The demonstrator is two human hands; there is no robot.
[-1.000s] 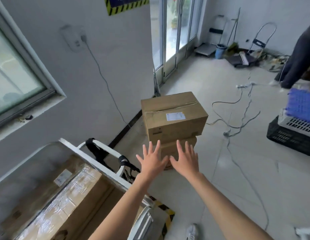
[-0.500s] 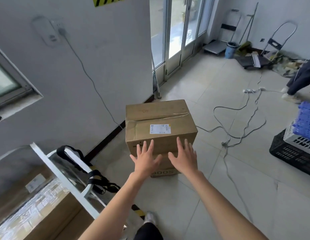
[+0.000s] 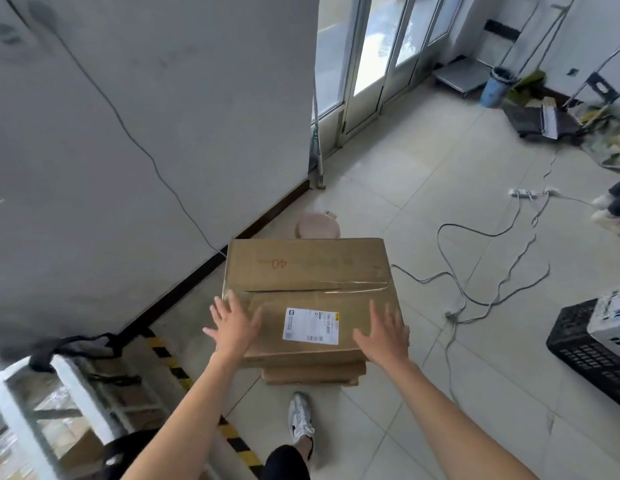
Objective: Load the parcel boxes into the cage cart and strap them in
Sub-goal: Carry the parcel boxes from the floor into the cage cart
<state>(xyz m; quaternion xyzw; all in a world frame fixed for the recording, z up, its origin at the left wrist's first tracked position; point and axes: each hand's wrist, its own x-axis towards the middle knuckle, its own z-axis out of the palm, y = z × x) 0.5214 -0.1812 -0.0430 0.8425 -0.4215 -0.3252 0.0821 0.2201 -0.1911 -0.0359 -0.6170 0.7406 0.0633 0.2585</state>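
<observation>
Since half a second earlier our hands had parted and the stack had drawn close. Our left hand and right hand lay spread, fingers straight, over the near corners of the top parcel box, clasping nothing; we could not tell whether they touched. It sat on a smaller box on the floor, near the cage cart. We judged that palms alone might let it slip, and the loose cables might trip us.

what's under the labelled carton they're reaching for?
Another cardboard box: only its front edge shows below the labelled carton, and it looks narrower than the carton above. Its top, its depth and anything further back under the carton are covered.
</observation>
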